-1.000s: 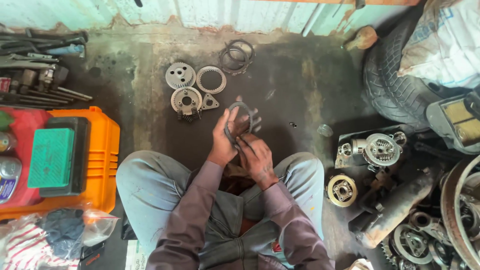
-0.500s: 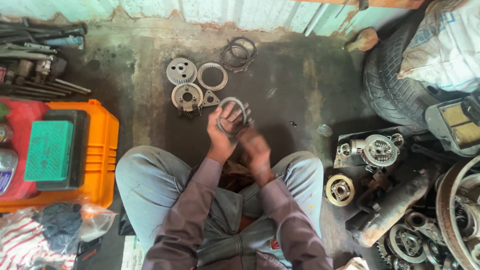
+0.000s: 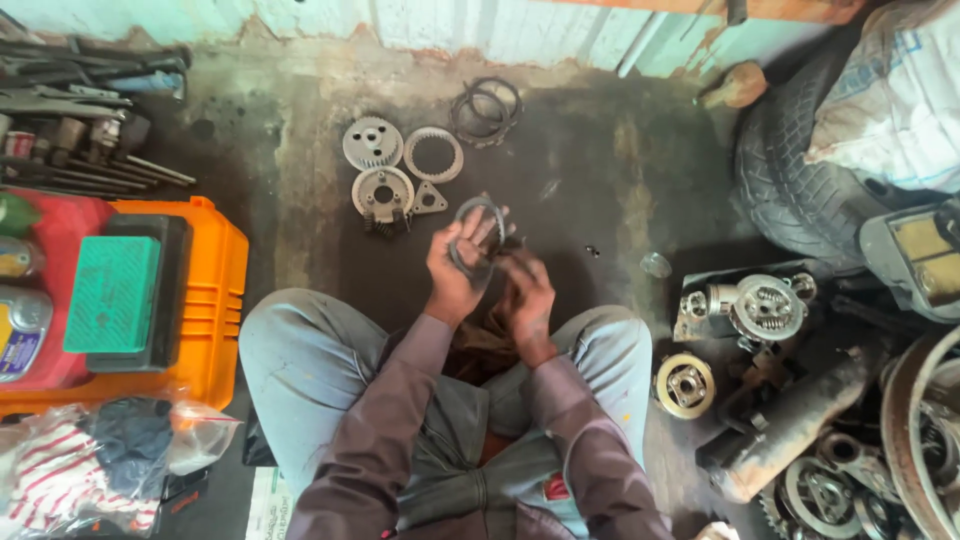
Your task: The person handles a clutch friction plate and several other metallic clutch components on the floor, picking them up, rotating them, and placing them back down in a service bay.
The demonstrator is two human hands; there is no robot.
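While the left hand (image 3: 455,270) closes its grip on a stack of ring-shaped plates (image 3: 478,235), thumb and fingers wrapped around the rim so the rings stand nearly upright over the floor, the right hand (image 3: 525,290) sits just beside it with fingers curled at the lower edge of the stack; whether it pinches a plate or only steadies one I cannot tell. Both hands hang above the person's crossed legs, clear of the ground.

Just ahead on the concrete floor (image 3: 600,180) lie parts already laid out: a toothed hub (image 3: 372,142), a ring gear (image 3: 433,153), a spring-studded plate (image 3: 382,192) with a small triangular piece (image 3: 429,199) touching its side, and farther off a loose bunch of thin rings (image 3: 487,105). That spread suggests the stripping-down is well along, with the stack in hand not yet sorted or set down. To the left stands an orange case (image 3: 215,290) with a green box (image 3: 108,290) on it; tools (image 3: 80,100) lie beyond. To the right sit a tyre (image 3: 790,190), an engine casing (image 3: 750,305) and a round bearing part (image 3: 685,385).

Against the earlier frames, the stack has shifted slightly: it was held a little lower and flatter a second ago, and now it is tipped up, with the right hand drawn in closer beneath it. The laid-out parts have not moved.
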